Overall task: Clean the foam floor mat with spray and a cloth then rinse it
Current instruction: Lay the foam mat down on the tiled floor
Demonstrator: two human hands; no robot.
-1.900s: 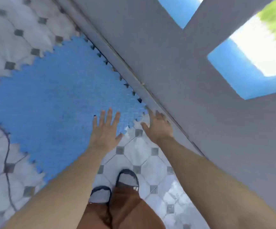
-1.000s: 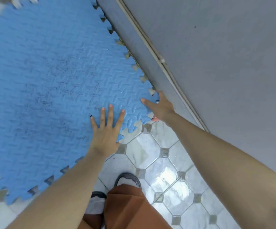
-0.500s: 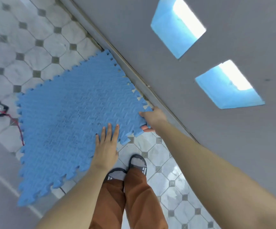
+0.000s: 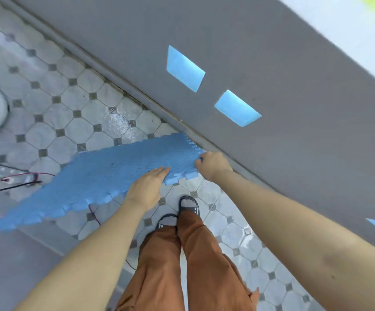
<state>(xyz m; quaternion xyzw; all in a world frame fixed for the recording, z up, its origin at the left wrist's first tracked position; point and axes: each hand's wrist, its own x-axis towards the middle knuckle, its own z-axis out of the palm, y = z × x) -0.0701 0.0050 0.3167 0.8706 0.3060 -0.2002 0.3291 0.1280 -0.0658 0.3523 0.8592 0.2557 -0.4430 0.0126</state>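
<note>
The blue foam mat (image 4: 105,176), with toothed edges and dark specks, is held off the floor; the right hand (image 4: 212,164) pinches its corner, and the left hand (image 4: 147,189) lies flat with its fingers (image 4: 161,170) pressed together.

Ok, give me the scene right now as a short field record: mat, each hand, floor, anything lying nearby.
mat: blue foam mat, lifted at the near edge, dark specks on its top face
left hand: left hand flat on the mat's near edge, fingers straight
right hand: right hand gripping the mat's corner by the wall
floor: tiled floor, wet patch beyond the mat
wall: grey wall on the right
nearby: red and black cables on the left
spray, cloth: not in view
</note>
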